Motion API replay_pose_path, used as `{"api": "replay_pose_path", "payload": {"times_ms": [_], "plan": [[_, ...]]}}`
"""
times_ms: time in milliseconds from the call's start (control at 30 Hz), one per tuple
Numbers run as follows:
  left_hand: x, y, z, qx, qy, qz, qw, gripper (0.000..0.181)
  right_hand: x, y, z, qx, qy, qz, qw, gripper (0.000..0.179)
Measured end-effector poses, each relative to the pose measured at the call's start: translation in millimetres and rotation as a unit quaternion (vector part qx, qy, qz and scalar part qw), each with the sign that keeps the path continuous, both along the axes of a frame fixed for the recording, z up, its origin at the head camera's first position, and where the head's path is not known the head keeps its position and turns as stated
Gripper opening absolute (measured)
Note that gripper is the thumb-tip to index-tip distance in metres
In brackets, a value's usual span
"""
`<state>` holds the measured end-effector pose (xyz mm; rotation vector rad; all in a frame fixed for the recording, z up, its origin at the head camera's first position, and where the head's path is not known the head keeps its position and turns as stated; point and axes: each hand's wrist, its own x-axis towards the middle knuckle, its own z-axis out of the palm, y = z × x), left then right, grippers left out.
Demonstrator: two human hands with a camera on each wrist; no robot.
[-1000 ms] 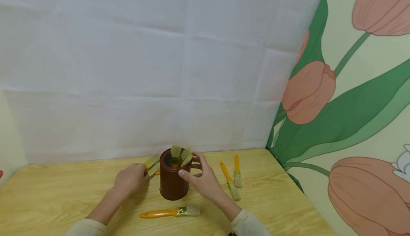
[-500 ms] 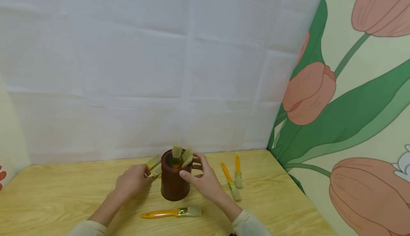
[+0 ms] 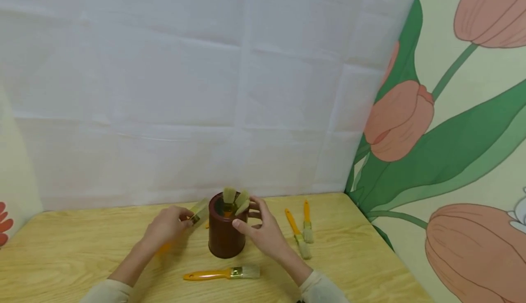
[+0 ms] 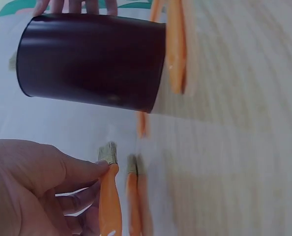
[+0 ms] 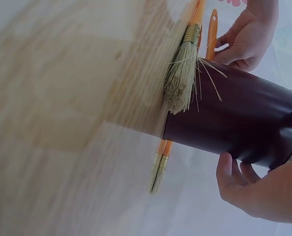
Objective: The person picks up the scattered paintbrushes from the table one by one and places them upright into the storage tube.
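My left hand [image 3: 166,226] pinches a flat paintbrush [image 4: 109,201] with an orange handle, thumb and fingers near the metal band, bristles pointing up and away. Just to the right stands a dark red-brown cylindrical pot [image 3: 226,239], upright on the table, with several brushes [image 3: 236,199] sticking out bristles up. Around the pot's right side, my right hand [image 3: 265,232] rests its thumb at the front near the rim and its fingers behind. In the left wrist view, more orange-handled brushes [image 4: 132,204] lie beyond the held one, slightly blurred.
In front of the pot a wider paintbrush [image 3: 209,274] lies crosswise on the wooden table [image 3: 82,243]. Two more brushes, one nearer [image 3: 297,233] and one farther [image 3: 307,220], lie to the right. A white sheet [image 3: 185,88] hangs behind the table.
My left hand has taken hold of a paintbrush left of the pot and lifted it slightly; its orange handle now shows below the hand. The right hand stays on the pot.
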<state>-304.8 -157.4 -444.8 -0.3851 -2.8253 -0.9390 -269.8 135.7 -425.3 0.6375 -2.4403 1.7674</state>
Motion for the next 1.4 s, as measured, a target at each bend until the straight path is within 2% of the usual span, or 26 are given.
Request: {"api": "replay_pose_path", "payload": {"times_ms": [233,300,433,600,800,967,1167,1400], "plan": [[1.5,-8.7,10.3,0.029,0.049,-0.004,0.9984,0.025,0.3,1,-3.3,0.000,0.004,-0.005,1.0000,0.068],[1.6,-11.2,14.5,0.035,0.056,-0.008,0.9978,0.026,-0.4,1,-4.2,0.000,0.006,-0.005,1.0000,0.068],[4.1,-14.8,24.6,0.053,0.065,0.002,0.9965,0.026,-0.3,1,-4.1,0.001,0.003,-0.004,1.0000,0.068],[11.9,-15.7,43.2,0.087,0.082,0.020,0.9926,0.028,1.3,0,-1.9,0.001,-0.002,-0.003,1.0000,0.068],[25.1,-11.5,70.1,0.092,0.110,0.037,0.9889,0.028,0.7,0,-0.4,0.000,0.002,-0.002,1.0000,0.068],[36.5,-4.0,86.5,0.116,0.121,0.045,0.9848,0.029,-0.9,1,-1.2,0.000,-0.001,-0.002,1.0000,0.070],[52.1,8.3,99.4,0.159,0.161,0.042,0.9733,0.027,-2.2,0,-2.7,0.005,-0.002,-0.003,1.0000,0.069],[72.8,27.3,111.5,0.226,0.208,0.032,0.9512,0.022,-4.4,0,-4.9,0.001,0.008,-0.001,1.0000,0.069]]}}
